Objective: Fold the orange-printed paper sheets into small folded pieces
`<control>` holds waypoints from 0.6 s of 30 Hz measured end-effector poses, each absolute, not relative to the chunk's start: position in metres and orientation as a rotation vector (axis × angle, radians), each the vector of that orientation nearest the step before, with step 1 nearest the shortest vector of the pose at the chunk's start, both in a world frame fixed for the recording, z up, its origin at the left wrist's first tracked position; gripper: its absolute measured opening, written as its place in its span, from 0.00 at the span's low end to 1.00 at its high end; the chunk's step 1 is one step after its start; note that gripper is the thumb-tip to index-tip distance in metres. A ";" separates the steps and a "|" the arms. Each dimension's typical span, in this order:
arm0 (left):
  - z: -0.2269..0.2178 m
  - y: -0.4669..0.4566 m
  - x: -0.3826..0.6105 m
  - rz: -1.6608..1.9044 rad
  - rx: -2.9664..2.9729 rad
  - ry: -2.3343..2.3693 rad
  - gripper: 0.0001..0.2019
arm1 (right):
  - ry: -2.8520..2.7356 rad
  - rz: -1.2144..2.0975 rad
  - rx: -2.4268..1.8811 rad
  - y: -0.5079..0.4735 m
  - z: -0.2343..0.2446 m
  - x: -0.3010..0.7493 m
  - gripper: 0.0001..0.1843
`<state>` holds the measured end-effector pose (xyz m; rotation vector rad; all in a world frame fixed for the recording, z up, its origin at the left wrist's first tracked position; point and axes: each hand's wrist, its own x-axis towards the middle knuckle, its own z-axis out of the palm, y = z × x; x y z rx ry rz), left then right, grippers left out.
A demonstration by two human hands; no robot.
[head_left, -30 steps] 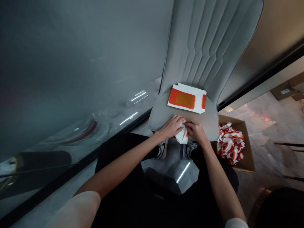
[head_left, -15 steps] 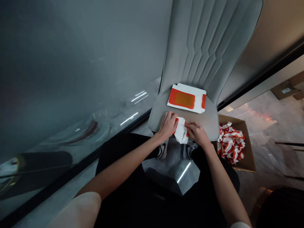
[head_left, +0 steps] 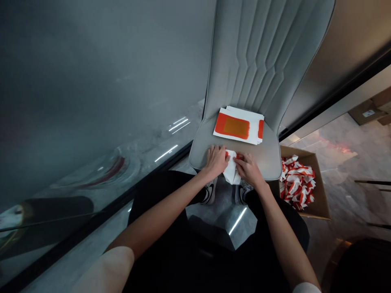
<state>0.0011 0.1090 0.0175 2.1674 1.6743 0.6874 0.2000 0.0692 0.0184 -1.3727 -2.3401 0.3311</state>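
A partly folded white and red sheet of paper [head_left: 231, 171] lies at the front edge of the grey chair seat [head_left: 200, 152], its lower end jutting past the edge. My left hand [head_left: 217, 160] is closed on its left side, fingertips pressing near a red patch. From the right, my right hand [head_left: 248, 167] presses the paper with its fingers, the index near the middle crease. Behind both hands a stack of flat printed sheets [head_left: 238, 125], white with red and an orange-brown block, rests on the seat.
On the floor right of the chair stands an open cardboard box [head_left: 320, 195] holding many folded red and white papers [head_left: 297, 183]. A dark glossy panel [head_left: 106, 89] runs along the left. More cardboard boxes [head_left: 365, 114] sit at the far right.
My right hand has shifted left over the paper, covering more of its right side. My left hand stays at the left side. The view has moved slightly.
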 end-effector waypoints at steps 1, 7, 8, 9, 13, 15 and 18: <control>0.018 0.109 0.002 0.666 2.161 1.670 0.12 | -2.342 0.334 -1.375 0.069 0.018 0.200 0.19; 0.023 0.122 0.001 0.645 2.084 1.550 0.10 | -2.347 0.372 -1.387 0.073 0.020 0.201 0.20; 0.024 0.124 -0.001 0.642 2.044 1.529 0.11 | -2.337 0.386 -1.380 0.074 0.019 0.201 0.20; 0.025 0.126 -0.002 0.635 1.991 1.519 0.12 | -2.325 0.401 -1.370 0.076 0.019 0.201 0.20; 0.033 0.126 -0.006 0.587 1.818 1.544 0.17 | -2.279 0.449 -1.345 0.080 0.016 0.200 0.20; 0.037 0.122 -0.006 0.558 1.823 1.517 0.12 | -2.266 0.460 -1.347 0.081 0.015 0.199 0.20; 0.042 0.116 -0.004 0.524 1.947 1.457 0.05 | -2.269 0.483 -1.336 0.083 0.014 0.200 0.20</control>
